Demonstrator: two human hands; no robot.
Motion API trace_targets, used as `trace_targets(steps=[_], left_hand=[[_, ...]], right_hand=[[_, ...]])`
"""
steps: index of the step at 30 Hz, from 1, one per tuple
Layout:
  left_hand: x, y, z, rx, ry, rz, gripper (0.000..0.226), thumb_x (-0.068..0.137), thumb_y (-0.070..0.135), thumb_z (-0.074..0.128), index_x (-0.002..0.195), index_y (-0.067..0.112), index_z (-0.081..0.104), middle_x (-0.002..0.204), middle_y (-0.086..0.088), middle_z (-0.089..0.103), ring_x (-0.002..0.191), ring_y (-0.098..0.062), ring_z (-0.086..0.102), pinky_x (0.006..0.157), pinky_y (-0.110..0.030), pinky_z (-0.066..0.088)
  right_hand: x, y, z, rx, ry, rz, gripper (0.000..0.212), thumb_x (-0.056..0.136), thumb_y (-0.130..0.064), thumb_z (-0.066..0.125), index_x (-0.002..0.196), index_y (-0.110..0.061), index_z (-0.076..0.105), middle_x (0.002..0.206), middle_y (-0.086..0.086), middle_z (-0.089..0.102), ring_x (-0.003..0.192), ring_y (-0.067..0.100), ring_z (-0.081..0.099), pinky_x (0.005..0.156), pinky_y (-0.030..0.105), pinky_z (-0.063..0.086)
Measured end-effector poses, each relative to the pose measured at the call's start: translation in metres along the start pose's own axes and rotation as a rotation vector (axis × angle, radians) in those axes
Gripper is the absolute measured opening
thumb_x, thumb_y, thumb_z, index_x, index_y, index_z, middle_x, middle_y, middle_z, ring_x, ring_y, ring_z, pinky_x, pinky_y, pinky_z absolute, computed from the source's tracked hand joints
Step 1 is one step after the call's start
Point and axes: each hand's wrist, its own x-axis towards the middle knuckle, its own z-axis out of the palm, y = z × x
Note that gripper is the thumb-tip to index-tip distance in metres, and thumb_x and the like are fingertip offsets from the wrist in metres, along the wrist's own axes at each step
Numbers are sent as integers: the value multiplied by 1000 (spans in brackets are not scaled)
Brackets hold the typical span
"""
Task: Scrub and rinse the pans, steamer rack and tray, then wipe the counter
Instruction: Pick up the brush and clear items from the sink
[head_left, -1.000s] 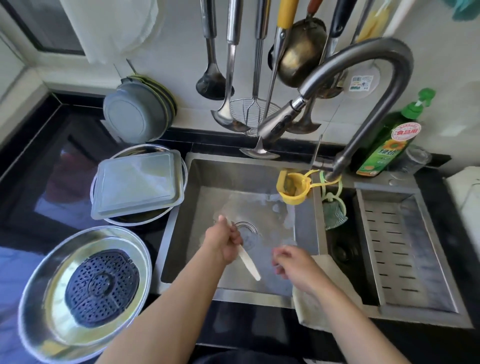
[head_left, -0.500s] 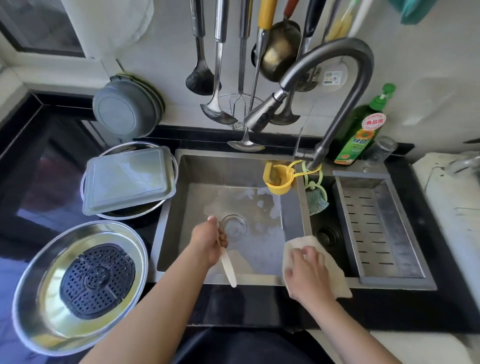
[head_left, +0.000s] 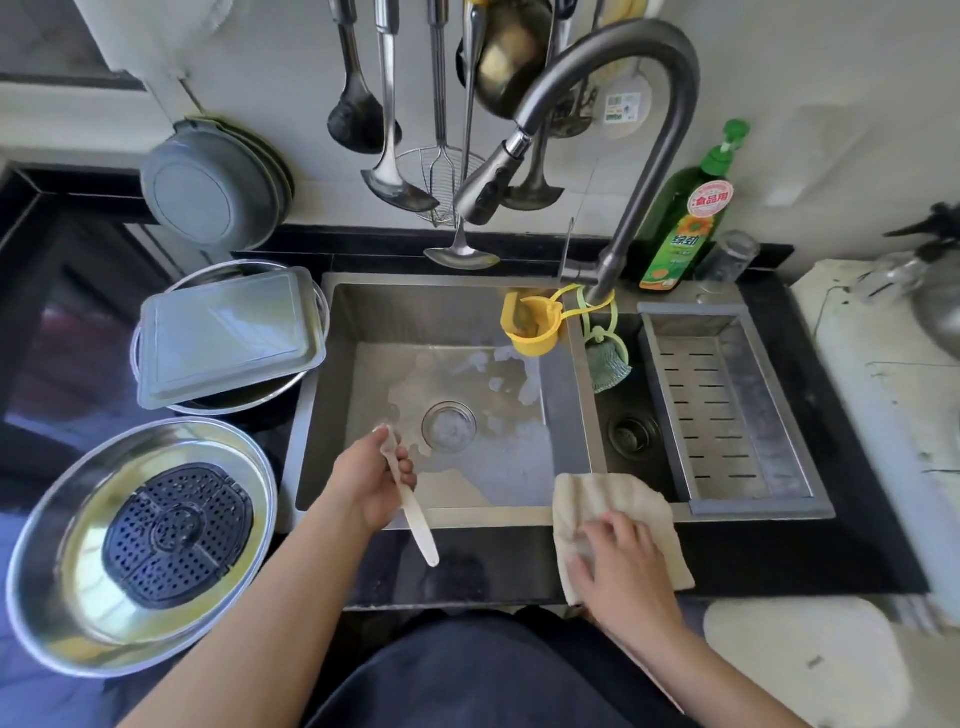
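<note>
At near left the steamer rack (head_left: 177, 535) lies in a round pan (head_left: 62, 561); farther back, the tray (head_left: 228, 335) rests inverted on another pan (head_left: 156, 332). The left hand (head_left: 371, 480) grips a pale brush handle (head_left: 413, 506) over the sink (head_left: 566, 405) edge. The right hand (head_left: 621, 564) presses spread fingers on a cloth (head_left: 597, 499) on the counter (head_left: 779, 551).

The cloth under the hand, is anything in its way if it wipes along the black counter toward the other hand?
Nothing lies on the counter between the cloth under the right hand and the left hand. Only the pale utensil gripped by the left hand hangs over that strip, tip near the surface.
</note>
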Motion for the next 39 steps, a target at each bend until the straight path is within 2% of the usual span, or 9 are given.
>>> trace_targets(steps=[4, 9, 16, 19, 21, 23, 28, 35, 39], left_hand=[[-15, 2, 20, -103, -45, 20, 27, 110, 22, 40, 100, 3, 56, 83, -10, 57, 70, -22, 56, 70, -30, 48], [-38, 9, 53, 56, -108, 167, 25, 111, 18, 40, 116, 0, 56, 107, -15, 75, 99, -28, 72, 95, -48, 56], [-30, 28, 48, 584, 142, 276, 51, 109, 45, 35, 92, 5, 63, 71, -12, 75, 71, -29, 70, 65, -33, 50], [-13, 24, 44, 895, 155, 395, 49, 109, 41, 29, 123, 5, 60, 119, -19, 70, 101, -35, 68, 82, -43, 56], [-9, 19, 33, 1271, 60, 358, 51, 108, 38, 40, 153, 14, 39, 151, -15, 51, 135, -35, 51, 114, -44, 39], [-7, 13, 20, 1465, -43, 272, 73, 104, 42, 52, 163, 18, 16, 160, -9, 39, 146, -31, 39, 121, -38, 28], [-28, 7, -5, 1300, -76, 419, 57, 103, 31, 56, 156, 19, 39, 146, 0, 56, 121, -19, 61, 100, -28, 45], [-95, 20, -139, 783, 428, 572, 20, 93, 21, 59, 107, 22, 74, 90, 2, 76, 85, -18, 72, 87, -42, 59], [-118, 33, -210, 756, 773, 506, 26, 94, 10, 54, 108, 11, 75, 96, -2, 73, 88, -26, 68, 91, -40, 56]], right_hand=[[49, -53, -56, 257, 99, -17, 25, 100, -34, 50, 116, -20, 63, 118, -3, 54, 112, 18, 50, 97, 35, 43], [86, -141, -96, 858, -521, -22, 24, 107, -35, 42, 118, -21, 57, 91, 1, 68, 85, 17, 65, 87, 33, 51], [70, -149, -93, 837, -466, 43, 27, 107, -16, 35, 93, -12, 57, 68, 2, 55, 52, 14, 46, 46, 23, 36], [76, -137, -90, 879, -383, 211, 28, 106, -14, 36, 86, -13, 57, 69, 4, 56, 52, 16, 45, 44, 23, 33], [85, -126, -87, 865, -352, 327, 30, 105, -11, 36, 82, -13, 55, 71, 6, 55, 53, 17, 44, 45, 22, 31], [87, -118, -85, 873, -368, 422, 27, 103, -9, 35, 83, -11, 53, 74, 7, 53, 52, 16, 42, 44, 23, 28], [85, -118, -75, 918, -382, 383, 25, 104, -11, 36, 89, -9, 56, 77, 9, 54, 55, 18, 45, 44, 24, 32], [75, -181, -60, 978, -411, 175, 24, 104, -9, 44, 100, -8, 67, 94, 3, 62, 74, 21, 56, 56, 27, 45], [67, -207, -52, 968, -422, 138, 25, 104, -7, 46, 92, -14, 67, 85, 6, 61, 73, 22, 55, 64, 33, 45]])
